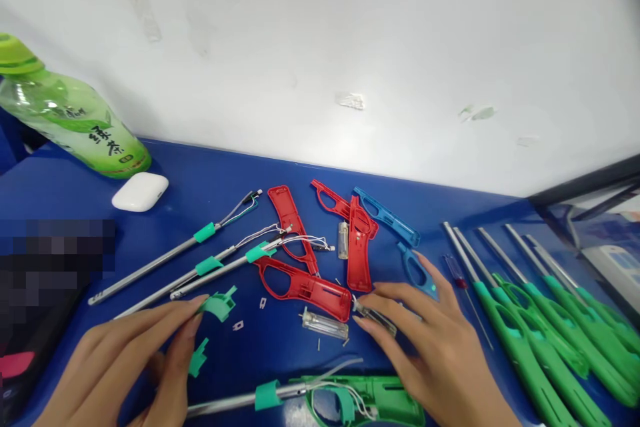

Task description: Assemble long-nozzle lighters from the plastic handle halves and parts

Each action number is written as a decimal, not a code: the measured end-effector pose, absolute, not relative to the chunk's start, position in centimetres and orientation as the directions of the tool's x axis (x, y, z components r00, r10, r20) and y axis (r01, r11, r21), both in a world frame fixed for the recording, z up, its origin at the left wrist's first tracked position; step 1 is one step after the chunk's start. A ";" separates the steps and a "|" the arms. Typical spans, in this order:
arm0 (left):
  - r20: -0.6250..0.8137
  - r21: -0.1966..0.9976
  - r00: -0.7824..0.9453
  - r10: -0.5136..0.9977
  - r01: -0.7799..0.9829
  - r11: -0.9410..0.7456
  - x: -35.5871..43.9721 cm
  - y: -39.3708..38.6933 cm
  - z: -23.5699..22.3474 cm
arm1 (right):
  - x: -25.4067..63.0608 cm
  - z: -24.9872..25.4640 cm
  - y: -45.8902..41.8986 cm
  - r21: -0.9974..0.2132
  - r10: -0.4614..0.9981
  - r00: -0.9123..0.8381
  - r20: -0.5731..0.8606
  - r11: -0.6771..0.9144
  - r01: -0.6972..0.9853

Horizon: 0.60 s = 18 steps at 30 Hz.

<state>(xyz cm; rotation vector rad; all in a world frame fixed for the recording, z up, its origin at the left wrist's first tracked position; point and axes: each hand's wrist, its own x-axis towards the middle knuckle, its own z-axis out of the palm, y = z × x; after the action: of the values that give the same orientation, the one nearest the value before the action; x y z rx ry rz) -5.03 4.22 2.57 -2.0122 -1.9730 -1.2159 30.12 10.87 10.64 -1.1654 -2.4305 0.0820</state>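
Note:
My left hand [135, 353] pinches a curved teal plastic trigger [220, 305] between thumb and fingertips. Just below it, a second teal piece [199, 357] shows partly behind the thumb. At the right of centre, my right hand [425, 337] has its thumb and fingers closed around a clear fuel tank [379, 320], low over the table. Another clear fuel tank [325, 325] lies to its left, beside a red lighter shell half [320, 290]. In front, a green lighter shell half [395, 400] lies open, with a metal tube [225, 405] and wires across it.
Several green lighters [530, 347] lie at the right beside a screwdriver [465, 290]. Metal tubes with wires [155, 265] lie left of centre. A blue shell half [390, 217] lies near the wall. A tea bottle [75, 113] and white earbud case [141, 191] stand back left.

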 end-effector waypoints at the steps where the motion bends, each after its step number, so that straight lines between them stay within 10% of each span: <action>1: 0.567 0.463 -0.146 0.811 0.870 -0.167 -3.7 4.7 3.5 | 29.6 10.8 11.0 -0.244 0.739 -0.555 0.381 0.660 0.710; 18: 0.634 0.454 -0.098 0.767 0.850 -0.267 -2.6 4.2 5.7 | 25.2 8.7 11.5 -0.165 0.599 -0.692 0.402 0.791 0.589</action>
<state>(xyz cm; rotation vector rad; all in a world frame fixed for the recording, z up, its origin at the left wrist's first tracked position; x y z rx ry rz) -2.60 4.23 5.69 -2.0425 -1.8402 -1.3094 25.23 11.50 8.74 -0.8920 -2.5401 0.0321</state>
